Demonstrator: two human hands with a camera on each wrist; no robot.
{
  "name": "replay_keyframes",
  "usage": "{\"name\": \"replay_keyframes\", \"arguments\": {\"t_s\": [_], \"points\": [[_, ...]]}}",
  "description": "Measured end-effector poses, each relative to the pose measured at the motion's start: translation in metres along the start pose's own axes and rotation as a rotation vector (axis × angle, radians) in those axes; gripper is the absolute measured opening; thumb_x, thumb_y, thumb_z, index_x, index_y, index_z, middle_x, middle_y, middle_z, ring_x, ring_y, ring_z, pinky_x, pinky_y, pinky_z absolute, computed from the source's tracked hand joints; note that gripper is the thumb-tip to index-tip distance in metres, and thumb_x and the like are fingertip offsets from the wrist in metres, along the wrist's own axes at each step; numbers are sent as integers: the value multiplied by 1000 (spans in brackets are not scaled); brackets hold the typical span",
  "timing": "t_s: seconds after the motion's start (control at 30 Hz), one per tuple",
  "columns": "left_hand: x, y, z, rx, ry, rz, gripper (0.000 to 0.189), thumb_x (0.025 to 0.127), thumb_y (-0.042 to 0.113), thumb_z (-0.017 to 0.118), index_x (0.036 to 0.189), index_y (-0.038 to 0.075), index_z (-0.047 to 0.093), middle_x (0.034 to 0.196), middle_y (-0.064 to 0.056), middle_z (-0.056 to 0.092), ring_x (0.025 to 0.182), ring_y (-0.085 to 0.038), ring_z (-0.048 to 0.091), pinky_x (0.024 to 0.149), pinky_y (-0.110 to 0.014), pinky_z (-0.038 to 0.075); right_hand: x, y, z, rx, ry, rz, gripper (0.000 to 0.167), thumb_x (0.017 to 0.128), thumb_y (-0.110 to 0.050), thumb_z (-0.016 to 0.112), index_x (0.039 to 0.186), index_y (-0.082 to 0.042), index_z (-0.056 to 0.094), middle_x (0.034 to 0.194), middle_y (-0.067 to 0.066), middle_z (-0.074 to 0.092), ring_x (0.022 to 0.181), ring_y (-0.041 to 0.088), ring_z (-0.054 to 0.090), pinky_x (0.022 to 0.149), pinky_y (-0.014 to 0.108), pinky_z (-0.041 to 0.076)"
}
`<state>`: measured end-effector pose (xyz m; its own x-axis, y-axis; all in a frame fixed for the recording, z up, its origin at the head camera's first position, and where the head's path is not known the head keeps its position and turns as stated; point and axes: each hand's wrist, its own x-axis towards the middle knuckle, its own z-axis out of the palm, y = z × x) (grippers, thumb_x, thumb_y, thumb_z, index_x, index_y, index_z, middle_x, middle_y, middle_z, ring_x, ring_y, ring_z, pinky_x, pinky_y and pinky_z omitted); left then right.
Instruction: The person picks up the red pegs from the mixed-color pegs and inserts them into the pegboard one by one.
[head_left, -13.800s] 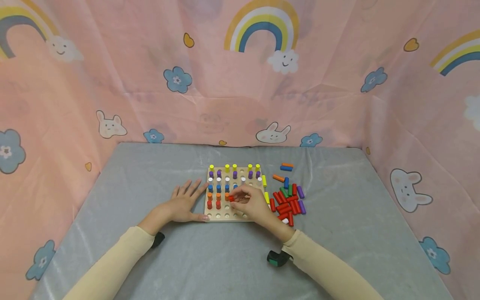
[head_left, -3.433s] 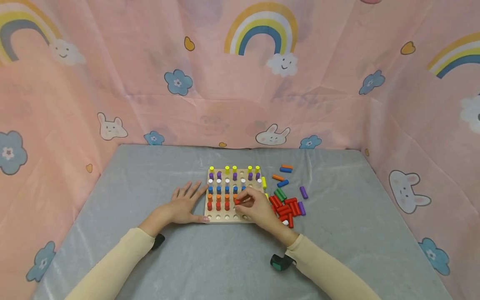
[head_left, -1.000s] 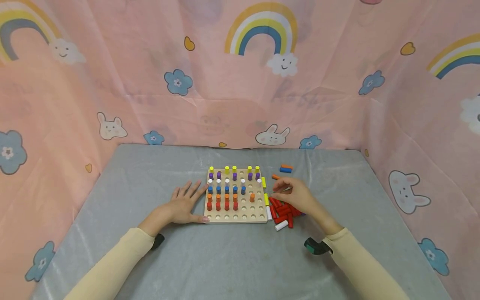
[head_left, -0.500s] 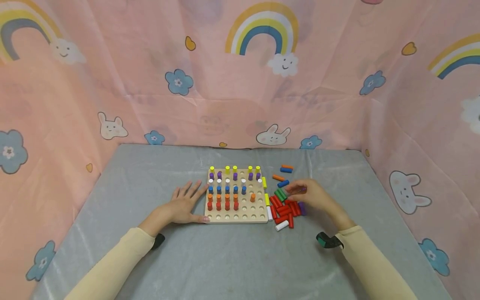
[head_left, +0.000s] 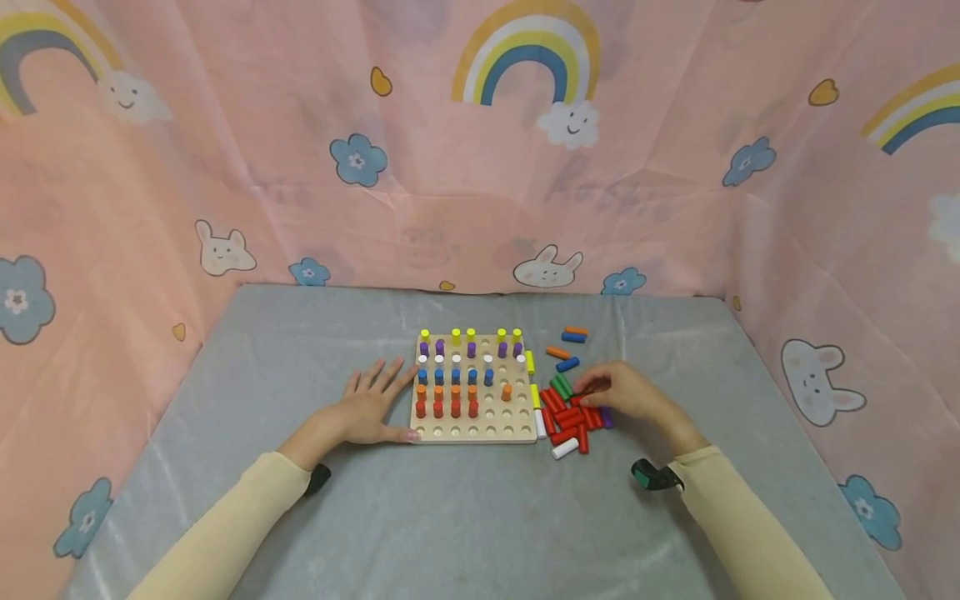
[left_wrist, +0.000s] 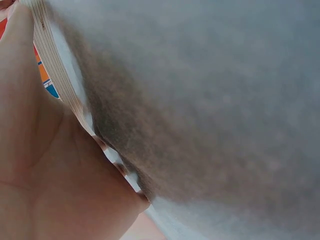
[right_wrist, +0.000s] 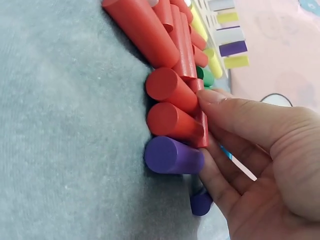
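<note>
A wooden pegboard stands in the middle of the table, with rows of upright yellow, purple, white, blue, orange and red pegs. My left hand lies with spread, straight fingers at its left edge, the thumb on the front left corner. My right hand is over the pile of loose pegs to the right of the board. Its thumb and fingers pinch a red peg lying across the ends of other red pegs. Close below the fingers lies a purple peg. Four fingertips are partly hidden behind the pegs.
Two green pegs lie beside the red pile. Blue and orange pegs are farther back. Yellow and white pegs line the board's right edge. A white peg lies at the front.
Over the earlier frames the board's red row grew from two pegs to four. My right hand went from the board to the pile and now pinches a red peg. The left hand stays put.
</note>
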<state>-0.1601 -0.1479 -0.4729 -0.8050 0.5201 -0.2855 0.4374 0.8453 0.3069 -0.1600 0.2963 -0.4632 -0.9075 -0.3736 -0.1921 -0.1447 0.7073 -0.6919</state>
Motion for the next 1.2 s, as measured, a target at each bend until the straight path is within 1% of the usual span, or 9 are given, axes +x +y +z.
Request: {"name": "replay_keyframes", "arguments": {"t_s": [0.2,0.33,0.47,0.63,0.7,0.8,0.97,1.07,1.2], "points": [[1,0,1,10,-13,-14,112,80,74,61,161,25,2,169,-12,0,155,-43,-2,118,-70,5,1,0,0,-5,-11,13,16,87,-8,72,102,-5,73,99,9,74,87,14,66,77,24,54],[1,1,1,6,-8,-10,111,80,73,62,161,24,4,169,-12,1,154,-44,-1,118,-71,5,2,-3,0,-9,-11,20,14,86,-8,74,99,-5,72,94,8,73,83,14,64,74,24,53],[1,1,0,6,-12,-10,111,81,73,62,161,24,4,169,-12,0,155,-44,-1,118,-70,5,3,-5,3,-14,0,14,12,84,-8,75,96,-5,71,89,6,71,79,14,61,70,23,52],[1,1,0,-1,-11,-8,112,80,74,62,161,23,5,169,-13,1,154,-44,-1,117,-72,6,4,-6,9,-48,19,11,14,80,-3,75,93,-6,70,87,5,68,78,13,58,71,25,50],[1,1,0,-7,-7,-1,112,80,74,62,161,22,5,169,-14,2,154,-45,0,117,-72,6,5,-6,11,-60,27,15,16,79,-2,75,93,-7,71,87,5,68,79,13,58,73,27,50],[1,1,0,-2,-17,-9,112,80,75,61,161,23,4,169,-13,0,154,-44,-2,118,-71,5,4,-5,12,-75,34,11,17,80,-2,75,96,-7,72,90,6,70,80,14,58,74,30,50],[1,0,0,-4,-12,-8,112,80,74,62,161,23,4,169,-13,1,154,-44,-2,117,-72,5,3,-3,11,-71,31,13,19,83,-5,74,102,-6,75,100,9,74,85,14,63,78,32,54],[1,0,0,2,-14,-11,112,80,74,62,161,24,3,169,-12,0,155,-43,-2,118,-71,4,3,-2,10,-66,30,15,20,84,-6,74,104,-6,76,103,10,74,87,12,65,78,30,55],[1,1,0,-1,-20,-9,111,80,74,61,161,25,2,169,-11,-1,155,-43,-3,118,-70,4,4,-2,11,-64,32,17,20,83,-6,75,103,-6,76,102,10,75,85,10,65,75,26,54]]}}
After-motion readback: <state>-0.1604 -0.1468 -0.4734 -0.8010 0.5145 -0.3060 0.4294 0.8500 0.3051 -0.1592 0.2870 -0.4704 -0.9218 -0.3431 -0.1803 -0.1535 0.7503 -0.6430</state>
